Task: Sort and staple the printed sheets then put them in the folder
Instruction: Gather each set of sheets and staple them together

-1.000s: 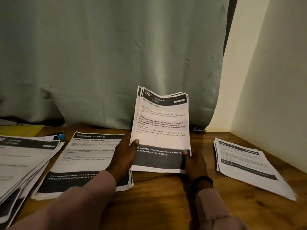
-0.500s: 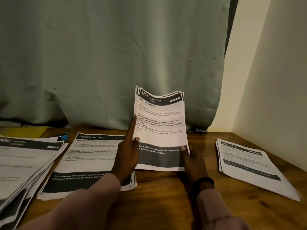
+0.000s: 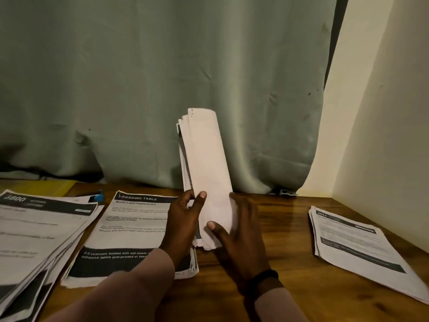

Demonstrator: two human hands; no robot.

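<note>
Both hands, the left hand point(image 3: 185, 219) and right hand point(image 3: 236, 231), are pinching the sheaf of printed sheets point(image 3: 206, 173) upright on the wooden counter point(image 3: 278, 263), likely squaring its edges before stapling.

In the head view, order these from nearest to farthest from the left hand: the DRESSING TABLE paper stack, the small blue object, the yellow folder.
1. DRESSING TABLE paper stack: directly under the left hand.
2. Small blue object: behind that stack, leftward.
3. Yellow folder: far left, at the back.
</note>
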